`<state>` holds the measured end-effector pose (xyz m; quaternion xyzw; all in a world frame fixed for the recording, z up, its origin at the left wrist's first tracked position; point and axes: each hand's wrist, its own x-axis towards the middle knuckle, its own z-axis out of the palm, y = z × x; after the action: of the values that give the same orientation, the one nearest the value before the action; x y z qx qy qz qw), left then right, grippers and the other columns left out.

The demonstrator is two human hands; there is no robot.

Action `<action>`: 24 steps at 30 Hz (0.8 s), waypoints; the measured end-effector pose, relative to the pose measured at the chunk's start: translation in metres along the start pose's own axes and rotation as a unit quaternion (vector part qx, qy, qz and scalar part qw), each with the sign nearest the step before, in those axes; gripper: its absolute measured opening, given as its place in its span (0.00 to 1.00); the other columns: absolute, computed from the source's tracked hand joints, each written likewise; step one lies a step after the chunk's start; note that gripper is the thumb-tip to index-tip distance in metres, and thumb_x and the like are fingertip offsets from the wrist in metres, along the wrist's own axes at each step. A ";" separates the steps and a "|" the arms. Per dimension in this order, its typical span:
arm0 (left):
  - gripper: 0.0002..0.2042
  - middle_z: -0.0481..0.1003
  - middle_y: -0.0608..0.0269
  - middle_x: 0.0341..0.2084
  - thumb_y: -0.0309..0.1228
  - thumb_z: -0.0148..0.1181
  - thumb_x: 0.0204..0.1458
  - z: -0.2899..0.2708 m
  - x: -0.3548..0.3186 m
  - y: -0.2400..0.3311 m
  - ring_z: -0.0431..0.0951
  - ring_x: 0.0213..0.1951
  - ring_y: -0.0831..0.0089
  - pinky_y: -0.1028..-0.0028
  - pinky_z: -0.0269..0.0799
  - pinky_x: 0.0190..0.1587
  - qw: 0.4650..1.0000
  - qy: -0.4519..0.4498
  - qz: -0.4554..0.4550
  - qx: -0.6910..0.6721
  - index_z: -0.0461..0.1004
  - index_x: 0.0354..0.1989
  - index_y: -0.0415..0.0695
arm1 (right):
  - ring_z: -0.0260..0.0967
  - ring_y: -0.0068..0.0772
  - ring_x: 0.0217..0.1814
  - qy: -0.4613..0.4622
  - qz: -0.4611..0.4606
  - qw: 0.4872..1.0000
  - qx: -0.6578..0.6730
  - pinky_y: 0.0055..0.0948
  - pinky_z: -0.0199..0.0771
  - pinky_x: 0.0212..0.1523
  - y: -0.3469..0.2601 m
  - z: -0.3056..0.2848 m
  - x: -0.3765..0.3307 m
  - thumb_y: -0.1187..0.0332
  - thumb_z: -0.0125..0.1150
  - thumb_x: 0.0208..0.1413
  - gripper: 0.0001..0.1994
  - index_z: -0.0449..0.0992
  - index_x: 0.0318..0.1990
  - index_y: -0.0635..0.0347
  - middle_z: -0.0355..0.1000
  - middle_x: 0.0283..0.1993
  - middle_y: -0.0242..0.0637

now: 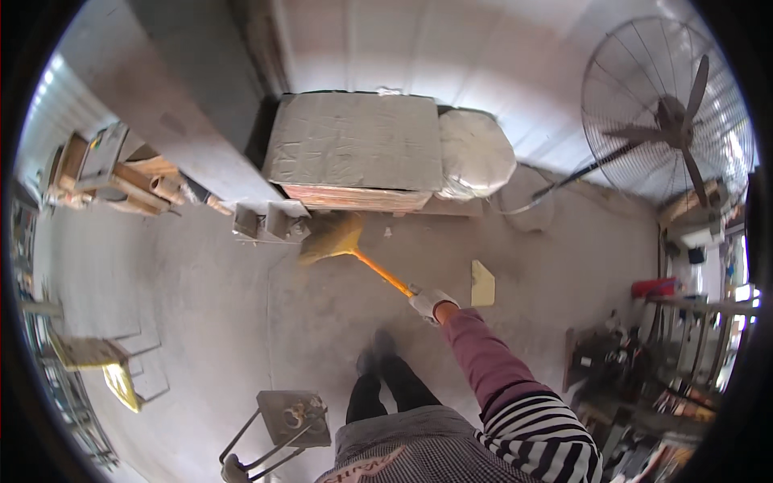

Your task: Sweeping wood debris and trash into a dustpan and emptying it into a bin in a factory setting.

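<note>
My right hand (431,304), in a whitish work glove, is closed round the orange handle of a broom (380,268). The broom reaches away to the left, and its yellow, fanned head (332,241) is down at the floor beside small grey metal boxes (266,222). Motion blurs the bristles. No part of my left hand can be made out. A pale yellow flat piece with a cut corner (483,283) lies on the floor, right of the gloved hand.
Covered stacks (354,141) stand along the far wall. A large fan (668,117) is at far right. A small tubular-framed stool or chair (272,402) with a crumpled item on it stands lower left. Cluttered racks (628,362) line the right; another chair (84,352) stands left.
</note>
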<state>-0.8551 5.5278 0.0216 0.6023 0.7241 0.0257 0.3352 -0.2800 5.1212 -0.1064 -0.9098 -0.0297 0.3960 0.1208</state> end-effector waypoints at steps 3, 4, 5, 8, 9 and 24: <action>0.18 0.71 0.62 0.19 0.40 0.59 0.54 -0.005 0.005 0.031 0.66 0.23 0.71 0.69 0.63 0.27 0.993 -0.060 0.095 0.038 0.74 0.22 0.36 | 0.63 0.26 0.16 -0.140 0.156 0.930 0.304 0.33 0.59 0.14 0.024 0.013 -0.037 0.57 0.46 0.63 0.16 0.73 0.52 0.47 0.69 0.23 0.33; 0.18 0.71 0.61 0.20 0.40 0.59 0.55 -0.002 0.009 0.047 0.68 0.24 0.70 0.68 0.65 0.28 0.998 -0.062 0.032 -0.007 0.75 0.23 0.35 | 0.59 0.20 0.13 -0.131 0.164 0.919 0.334 0.29 0.54 0.11 0.053 0.030 -0.055 0.57 0.47 0.62 0.16 0.72 0.55 0.45 0.66 0.21 0.29; 0.18 0.72 0.60 0.21 0.39 0.58 0.56 0.000 0.015 0.063 0.69 0.25 0.69 0.67 0.66 0.29 0.996 -0.059 -0.034 -0.054 0.75 0.24 0.35 | 0.60 0.20 0.13 -0.146 0.175 0.913 0.339 0.29 0.56 0.12 0.059 0.030 -0.081 0.57 0.47 0.62 0.18 0.69 0.58 0.44 0.66 0.20 0.29; 0.17 0.75 0.58 0.27 0.38 0.56 0.59 0.000 0.041 0.082 0.72 0.31 0.68 0.67 0.70 0.34 0.996 -0.064 -0.043 -0.045 0.78 0.30 0.33 | 0.73 0.37 0.22 -0.109 0.142 0.954 0.242 0.38 0.71 0.23 0.050 0.010 -0.184 0.55 0.45 0.61 0.23 0.66 0.63 0.44 0.74 0.25 0.41; 0.14 0.62 0.72 0.14 0.31 0.59 0.48 0.000 0.079 0.058 0.59 0.18 0.80 0.75 0.52 0.23 0.983 -0.087 -0.009 -0.164 0.63 0.14 0.48 | 0.73 0.37 0.22 -0.105 0.144 0.952 0.247 0.38 0.71 0.23 0.039 0.008 -0.197 0.55 0.45 0.61 0.23 0.66 0.63 0.44 0.74 0.25 0.41; 0.13 0.64 0.74 0.16 0.31 0.63 0.52 0.027 0.182 0.157 0.64 0.19 0.81 0.76 0.58 0.23 0.965 -0.120 0.138 -0.190 0.68 0.17 0.49 | 0.71 0.49 0.59 0.006 0.223 0.973 0.058 0.48 0.68 0.58 0.114 0.100 -0.167 0.54 0.42 0.63 0.23 0.65 0.65 0.33 0.73 0.59 0.39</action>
<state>-0.7163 5.7230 -0.0126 0.6200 0.5703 0.1364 0.5213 -0.4714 5.0051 -0.0810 -0.8871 0.1977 0.4088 0.0824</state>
